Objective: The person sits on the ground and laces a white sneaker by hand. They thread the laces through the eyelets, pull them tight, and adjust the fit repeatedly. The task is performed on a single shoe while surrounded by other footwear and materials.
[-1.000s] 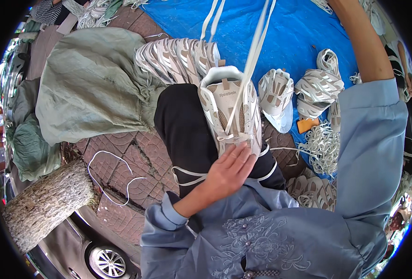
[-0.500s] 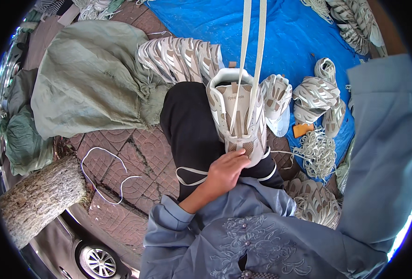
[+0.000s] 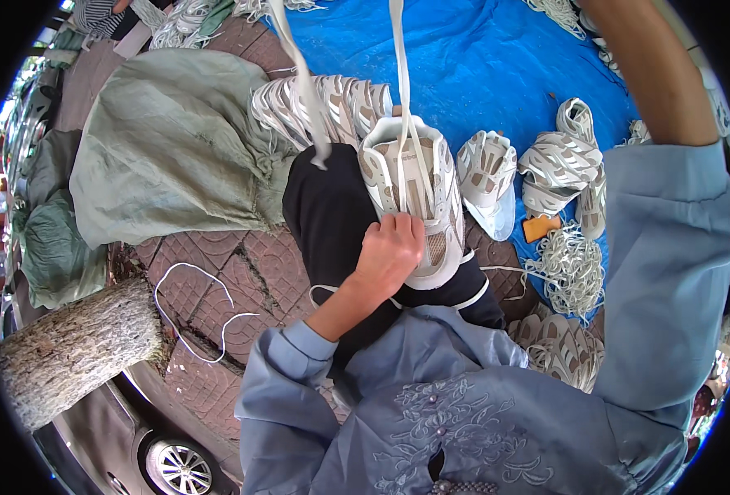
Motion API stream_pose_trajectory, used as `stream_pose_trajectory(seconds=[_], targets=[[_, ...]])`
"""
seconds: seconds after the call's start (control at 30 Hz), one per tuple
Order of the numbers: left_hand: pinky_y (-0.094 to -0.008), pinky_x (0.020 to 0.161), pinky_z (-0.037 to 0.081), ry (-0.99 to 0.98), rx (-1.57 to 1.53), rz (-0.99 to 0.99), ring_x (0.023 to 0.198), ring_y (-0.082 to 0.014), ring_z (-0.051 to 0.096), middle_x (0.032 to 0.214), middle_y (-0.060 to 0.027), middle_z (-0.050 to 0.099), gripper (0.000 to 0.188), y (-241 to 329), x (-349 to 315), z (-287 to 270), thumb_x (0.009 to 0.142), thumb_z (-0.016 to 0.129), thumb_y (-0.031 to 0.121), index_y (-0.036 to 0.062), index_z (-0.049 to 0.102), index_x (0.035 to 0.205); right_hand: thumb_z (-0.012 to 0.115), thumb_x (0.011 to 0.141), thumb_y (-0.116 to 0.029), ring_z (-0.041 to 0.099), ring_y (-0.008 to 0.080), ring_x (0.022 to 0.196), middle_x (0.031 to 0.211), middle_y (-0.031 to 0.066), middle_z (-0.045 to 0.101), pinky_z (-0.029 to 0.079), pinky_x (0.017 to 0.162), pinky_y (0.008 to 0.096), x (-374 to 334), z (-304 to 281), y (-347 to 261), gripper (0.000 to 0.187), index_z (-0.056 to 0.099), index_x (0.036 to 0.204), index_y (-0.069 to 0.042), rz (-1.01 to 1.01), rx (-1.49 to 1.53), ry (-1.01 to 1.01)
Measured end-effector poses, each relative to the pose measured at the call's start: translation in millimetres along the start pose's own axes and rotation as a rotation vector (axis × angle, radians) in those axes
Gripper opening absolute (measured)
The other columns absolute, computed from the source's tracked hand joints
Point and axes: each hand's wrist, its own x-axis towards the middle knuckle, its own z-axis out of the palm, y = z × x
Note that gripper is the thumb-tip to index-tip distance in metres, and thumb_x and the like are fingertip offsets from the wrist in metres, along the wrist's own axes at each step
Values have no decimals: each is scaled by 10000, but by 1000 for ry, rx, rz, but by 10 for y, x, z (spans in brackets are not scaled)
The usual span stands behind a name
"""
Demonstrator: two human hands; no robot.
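Observation:
A beige and white sneaker (image 3: 435, 260) lies across my black-clad knees (image 3: 324, 198), toe toward me. My left hand (image 3: 391, 250) is closed at the front of its lacing, fingers curled against the left eyelet edge. The fingertips are partly hidden. A flat cream shoelace (image 3: 401, 66) climbs from the eyelets past the top of the view. Another strand of lace (image 3: 303, 78) hangs over the knee, its loose end near the shoe's left side. My right forearm reaches up beyond the upper right edge, so that hand is out of sight.
A blue tarp (image 3: 480, 66) holds more sneakers (image 3: 559, 169), an orange block (image 3: 541, 227) and a heap of laces (image 3: 571, 268). A row of shoe uppers (image 3: 344, 99) sits beside a grey-green sack (image 3: 167, 148). Left are a tree trunk (image 3: 84, 351) and a parked car (image 3: 126, 437).
My left hand has moved from the toe up to the lacing. The lace strands have spread apart, one swinging left with its end loose. My right arm has risen, baring the forearm.

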Motion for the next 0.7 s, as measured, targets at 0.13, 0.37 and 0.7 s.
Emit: stream_pose_trajectory(seconds=[0.13,0.37,0.7], targets=[[-262,402,377,-168,-654,-241,453,-132,479,581,-15,489,102,-233,115,-118,675,565,34,8,520,762,627,717,-103,311,77,326,430,32,431,192,318,237,-330,298,628,211,551,548,-3,121,-3,-108],[-237,452,380,-777,-1326,-535,492,-105,487,582,-17,483,30,-534,126,-367,729,554,27,15,527,737,658,648,-212,358,62,385,458,-3,446,257,353,235,-1394,1033,1435,206,582,565,-38,465,22,-255],[-262,533,450,-26,-711,-273,609,-189,541,703,-88,530,156,-185,0,-191,667,540,-79,23,546,785,655,659,-156,327,47,402,469,-5,440,226,367,222,-1586,1118,1597,225,534,508,-42,660,222,-119]])
